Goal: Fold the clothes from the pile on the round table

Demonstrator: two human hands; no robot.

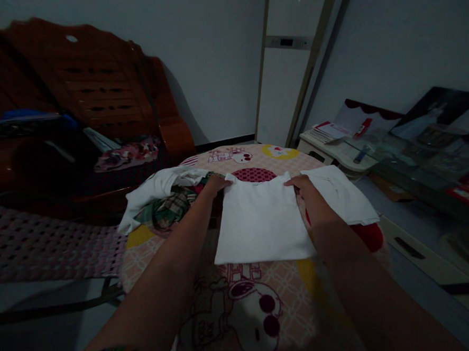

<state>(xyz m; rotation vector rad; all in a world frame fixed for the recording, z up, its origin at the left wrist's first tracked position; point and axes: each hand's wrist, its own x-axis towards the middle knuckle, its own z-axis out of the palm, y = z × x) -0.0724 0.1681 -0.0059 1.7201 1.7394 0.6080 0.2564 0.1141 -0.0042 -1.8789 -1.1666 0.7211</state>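
Observation:
A white garment (pixel 263 221), folded into a near rectangle, lies on a round table covered with a patterned cloth (pixel 293 299). At its upper left corner my left hand (pixel 218 183) pinches the fabric. My right hand (pixel 299 183) is closed on the upper right corner. To the right lies another folded white garment (pixel 339 195), close beside my right hand. Left of my left hand is a loose pile of clothes, with a white piece (pixel 156 191) over a green plaid one (pixel 167 210).
A wooden bench (pixel 102 88) with clothes and bags stands at the back left, above a woven seat (pixel 55 239). A tall white cabinet-like unit (pixel 286 77) is behind the table. On the right, a glass-topped table (pixel 409 170) holds papers and a picture.

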